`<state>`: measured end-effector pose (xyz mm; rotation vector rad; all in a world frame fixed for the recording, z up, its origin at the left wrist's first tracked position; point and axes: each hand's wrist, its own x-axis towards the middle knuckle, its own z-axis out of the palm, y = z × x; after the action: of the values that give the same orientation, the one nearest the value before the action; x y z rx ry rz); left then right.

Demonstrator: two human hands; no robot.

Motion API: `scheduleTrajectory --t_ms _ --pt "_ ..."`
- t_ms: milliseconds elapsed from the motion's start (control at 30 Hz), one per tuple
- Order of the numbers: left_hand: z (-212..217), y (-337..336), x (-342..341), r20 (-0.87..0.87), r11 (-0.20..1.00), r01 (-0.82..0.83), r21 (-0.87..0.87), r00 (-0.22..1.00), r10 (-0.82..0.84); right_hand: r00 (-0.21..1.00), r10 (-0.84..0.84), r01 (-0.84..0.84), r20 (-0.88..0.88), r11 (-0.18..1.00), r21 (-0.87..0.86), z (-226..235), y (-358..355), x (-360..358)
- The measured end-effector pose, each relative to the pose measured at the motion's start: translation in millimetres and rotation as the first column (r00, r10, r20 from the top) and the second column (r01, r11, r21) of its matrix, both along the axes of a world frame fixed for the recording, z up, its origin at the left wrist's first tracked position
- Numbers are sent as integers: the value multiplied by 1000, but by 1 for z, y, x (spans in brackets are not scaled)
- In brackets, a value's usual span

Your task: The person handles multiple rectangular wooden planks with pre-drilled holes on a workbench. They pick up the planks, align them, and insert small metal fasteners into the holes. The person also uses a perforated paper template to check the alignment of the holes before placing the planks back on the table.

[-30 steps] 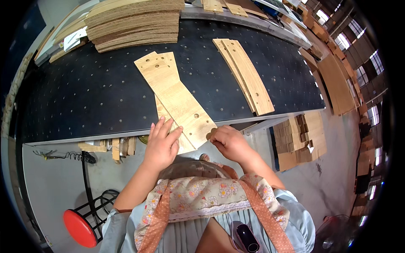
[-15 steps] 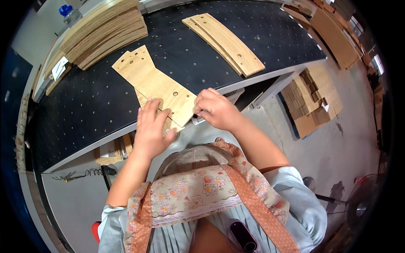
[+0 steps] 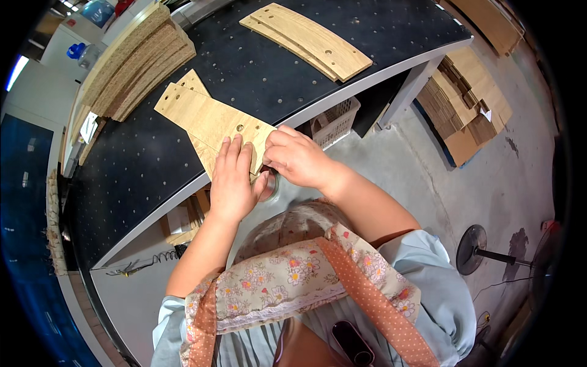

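Two pale wooden boards with drilled holes lie crossed at the near edge of the black table. The upper board [image 3: 208, 113] overlaps the lower board [image 3: 200, 147], whose far end shows behind it. My left hand [image 3: 232, 180] rests with outstretched fingers on the near end of the upper board. At that board's right end is my right hand [image 3: 299, 158], closed with curled fingers against the edge. Whatever is pinched there is hidden by the fingers.
Two more drilled boards [image 3: 309, 40] lie stacked farther back on the black table [image 3: 238, 67]. A tall stack of boards [image 3: 137, 64] stands at the left. Below are a white basket [image 3: 336, 124], a cardboard pile [image 3: 468, 107] and a round-based stand [image 3: 471, 249].
The upper board has turned against the lower one, uncovering more of the lower board. My left hand has shifted farther onto the upper board. My right hand stays at its end. The view has tilted.
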<state>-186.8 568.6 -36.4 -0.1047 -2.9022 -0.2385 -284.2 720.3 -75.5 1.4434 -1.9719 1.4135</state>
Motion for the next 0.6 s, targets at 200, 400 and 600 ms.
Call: scheduleTrajectory --t_ms 200,400,600 --pt "3 2 0 -1 1000 3 21 1000 -3 1000 20 -20 -2 999 -27 -2 0 -2" --pt "2 1 0 -12 1000 7 12 1000 -7 999 10 -9 -41 999 39 -4 0 -4" --pt "4 -1 -1 3 1000 5 24 1000 -5 986 -114 137 -119 968 208 18 2 -17"
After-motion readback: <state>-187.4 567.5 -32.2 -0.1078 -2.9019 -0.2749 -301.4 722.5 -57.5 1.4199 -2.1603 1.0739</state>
